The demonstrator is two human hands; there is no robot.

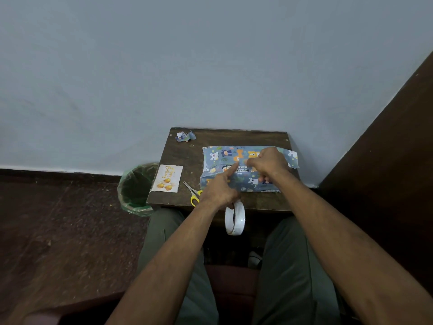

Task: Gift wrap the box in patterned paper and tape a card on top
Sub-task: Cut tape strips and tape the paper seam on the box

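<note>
A box wrapped in blue paper with cartoon animals [220, 158] lies on the small dark wooden table [185, 151]. A loose paper flap [291, 158] sticks out at the box's right end. My left hand [220, 188] points its index finger onto the paper seam on top, while its lower fingers hold a white tape roll [235, 218] that hangs over the table's front edge. My right hand [269, 164], fingers curled, presses on the top of the box right of the seam. A white card with gold balloons [166, 178] lies at the table's left edge.
Yellow-handled scissors [193, 193] lie between the card and the box. A crumpled paper scrap [185, 136] sits at the table's back left corner. A bin with a green liner [136, 186] stands on the floor left of the table. A wall is directly behind.
</note>
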